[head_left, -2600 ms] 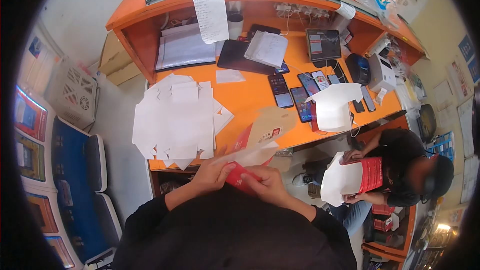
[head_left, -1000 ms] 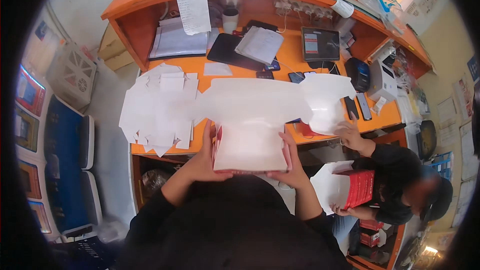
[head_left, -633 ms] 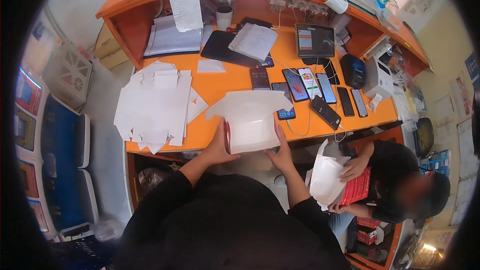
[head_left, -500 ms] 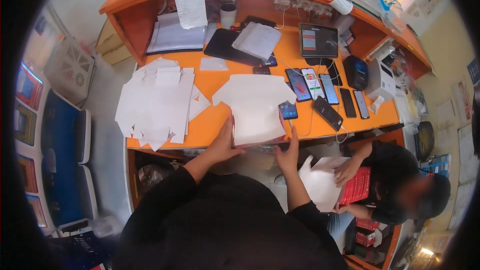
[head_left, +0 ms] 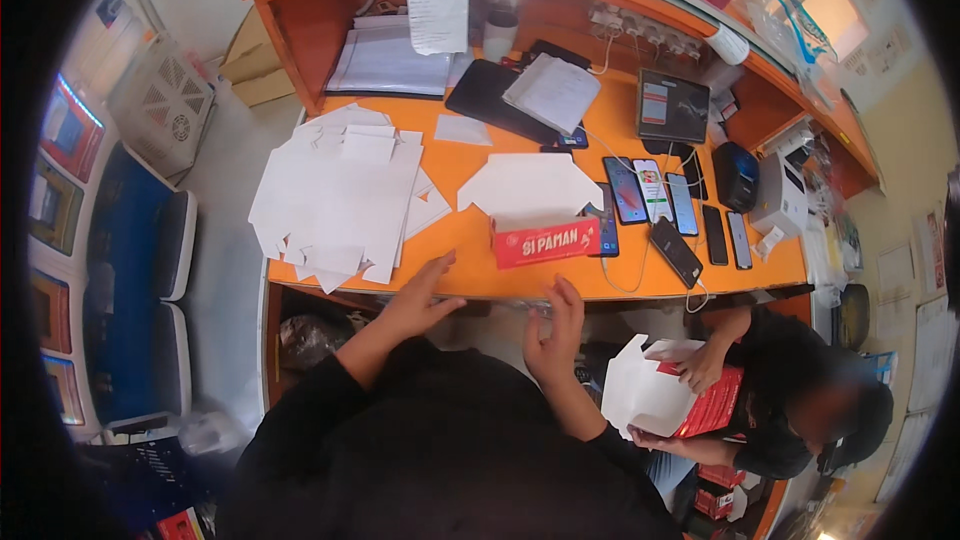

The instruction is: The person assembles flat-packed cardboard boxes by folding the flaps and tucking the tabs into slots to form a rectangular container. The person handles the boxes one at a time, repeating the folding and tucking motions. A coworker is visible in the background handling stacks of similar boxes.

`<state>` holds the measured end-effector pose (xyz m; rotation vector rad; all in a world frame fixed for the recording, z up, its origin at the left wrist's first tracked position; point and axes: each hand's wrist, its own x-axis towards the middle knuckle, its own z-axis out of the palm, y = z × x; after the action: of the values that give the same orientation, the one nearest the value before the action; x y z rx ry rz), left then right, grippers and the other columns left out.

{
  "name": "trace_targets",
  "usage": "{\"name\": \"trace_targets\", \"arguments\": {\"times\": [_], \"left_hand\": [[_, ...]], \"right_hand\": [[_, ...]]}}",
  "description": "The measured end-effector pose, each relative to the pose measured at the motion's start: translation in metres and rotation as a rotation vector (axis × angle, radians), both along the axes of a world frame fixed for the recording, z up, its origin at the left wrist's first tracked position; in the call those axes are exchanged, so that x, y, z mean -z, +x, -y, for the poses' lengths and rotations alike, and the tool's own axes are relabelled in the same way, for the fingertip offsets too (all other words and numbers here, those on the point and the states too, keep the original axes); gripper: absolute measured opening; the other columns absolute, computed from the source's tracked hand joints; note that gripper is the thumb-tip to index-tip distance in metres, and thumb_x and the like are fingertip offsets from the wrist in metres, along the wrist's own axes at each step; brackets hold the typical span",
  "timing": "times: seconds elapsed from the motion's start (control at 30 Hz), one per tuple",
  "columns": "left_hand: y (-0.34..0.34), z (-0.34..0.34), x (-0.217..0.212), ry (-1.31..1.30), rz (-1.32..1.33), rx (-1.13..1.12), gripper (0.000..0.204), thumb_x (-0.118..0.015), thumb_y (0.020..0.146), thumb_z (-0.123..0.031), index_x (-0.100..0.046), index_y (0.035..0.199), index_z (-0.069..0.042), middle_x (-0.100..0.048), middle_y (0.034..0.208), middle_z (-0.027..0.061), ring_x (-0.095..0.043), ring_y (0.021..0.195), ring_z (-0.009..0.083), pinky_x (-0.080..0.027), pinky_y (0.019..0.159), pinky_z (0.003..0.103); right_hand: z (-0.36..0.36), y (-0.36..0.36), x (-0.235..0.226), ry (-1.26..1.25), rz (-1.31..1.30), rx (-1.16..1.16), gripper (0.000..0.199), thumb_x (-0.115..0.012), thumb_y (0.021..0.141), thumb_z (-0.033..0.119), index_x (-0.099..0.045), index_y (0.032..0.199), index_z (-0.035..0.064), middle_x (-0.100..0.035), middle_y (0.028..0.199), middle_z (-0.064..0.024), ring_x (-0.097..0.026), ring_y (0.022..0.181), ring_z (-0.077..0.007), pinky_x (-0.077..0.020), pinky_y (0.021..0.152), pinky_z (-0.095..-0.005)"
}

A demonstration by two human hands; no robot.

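A red and white cardboard box [head_left: 545, 243] stands at the desk's front edge, with its white lid flap [head_left: 530, 183] raised toward the back. My left hand [head_left: 418, 300] is at its near left, palm inward and fingers stretched, holding nothing. Just in front of the box, clear of it, my right hand [head_left: 556, 332] is empty too, its fingers loosely curved and apart. Left of the box lies a stack of flat white cardboard blanks [head_left: 335, 190] with cut notches and tabs.
Several phones [head_left: 626, 190] with charging cables lie right of the box, below a dark tablet [head_left: 673, 107]. Papers [head_left: 551, 92] rest on a black folder behind. At the lower right, a co-worker's hands [head_left: 705, 368] hold another red and white box [head_left: 660, 390].
Both my hands have come away from the box and back toward me. The box's red front now shows. The co-worker's box has its walls folded up more.
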<state>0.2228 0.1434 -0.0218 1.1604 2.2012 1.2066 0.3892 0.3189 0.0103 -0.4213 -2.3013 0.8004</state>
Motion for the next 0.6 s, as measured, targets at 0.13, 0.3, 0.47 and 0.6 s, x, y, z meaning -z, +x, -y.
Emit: {"name": "trace_targets", "arguments": {"times": [0.13,0.3,0.47,0.6], "left_hand": [[-0.037,0.059,-0.033,-0.102,-0.214,-0.107,0.047,-0.072,0.076,-0.019,-0.057,0.118,-0.005,-0.059,0.113,0.0135,-0.053,0.110,0.0313,-0.044,0.093,0.038],[-0.104,0.132,-0.032,-0.263,-0.441,0.017,0.041,-0.073,0.068,-0.013,-0.063,0.108,-0.006,-0.060,0.114,0.0114,-0.054,0.110,0.0304,-0.046,0.090,0.039],[-0.145,0.152,-0.011,-0.337,-0.367,0.175,0.035,-0.072,0.071,-0.013,-0.065,0.104,-0.005,-0.062,0.114,0.0114,-0.056,0.110,0.0291,-0.048,0.087,0.038],[-0.166,0.144,-0.015,-0.348,-0.223,0.207,0.023,-0.068,0.076,-0.016,-0.067,0.096,-0.006,-0.067,0.097,0.0100,-0.063,0.094,0.0288,-0.050,0.080,0.039]], "right_hand": [[0.023,-0.030,-0.012,0.041,-0.018,-0.175,0.030,-0.059,0.076,-0.003,-0.060,0.106,0.0035,-0.056,0.114,-0.0158,-0.054,0.105,-0.0328,-0.0420,0.090,-0.0395],[0.058,-0.081,-0.021,-0.072,0.003,-0.392,0.026,-0.062,0.075,-0.003,-0.064,0.100,0.0056,-0.061,0.104,-0.0116,-0.058,0.096,-0.0300,-0.0443,0.085,-0.0367],[0.088,-0.125,-0.031,-0.075,-0.002,-0.480,0.029,-0.061,0.075,-0.004,-0.064,0.102,0.0059,-0.061,0.105,-0.0123,-0.058,0.096,-0.0298,-0.0459,0.082,-0.0354],[0.100,-0.146,-0.025,-0.117,0.020,-0.443,0.029,-0.061,0.075,-0.005,-0.064,0.103,0.0048,-0.060,0.107,-0.0139,-0.059,0.097,-0.0303,-0.0468,0.084,-0.0353]]}}
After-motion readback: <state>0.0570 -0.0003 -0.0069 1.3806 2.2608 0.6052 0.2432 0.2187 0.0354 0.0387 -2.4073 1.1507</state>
